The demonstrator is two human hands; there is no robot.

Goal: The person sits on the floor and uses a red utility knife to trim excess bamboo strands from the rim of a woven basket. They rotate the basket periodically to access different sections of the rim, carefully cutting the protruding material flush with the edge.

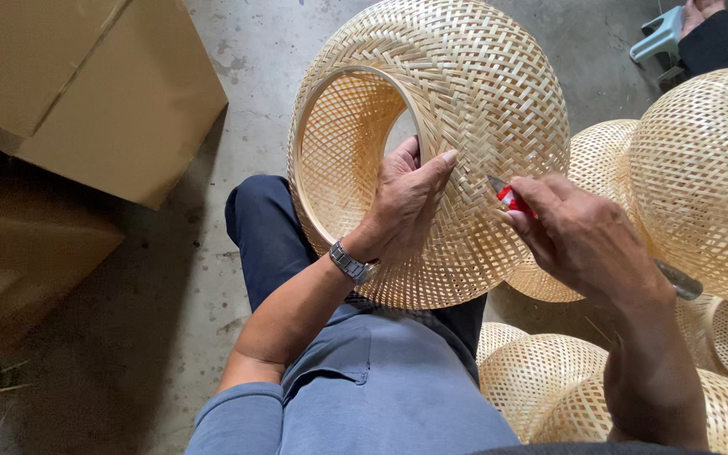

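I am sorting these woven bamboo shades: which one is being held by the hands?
The large woven shade on the lap: the left hand holds its round rim, the right hand presses a red tool to it. The others lie untouched.

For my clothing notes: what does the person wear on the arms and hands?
Both hands are bare, without gloves. The left hand has a silver metal wristwatch on its wrist. A grey-blue sleeve is pushed up the left arm. The right hand and forearm wear nothing visible.
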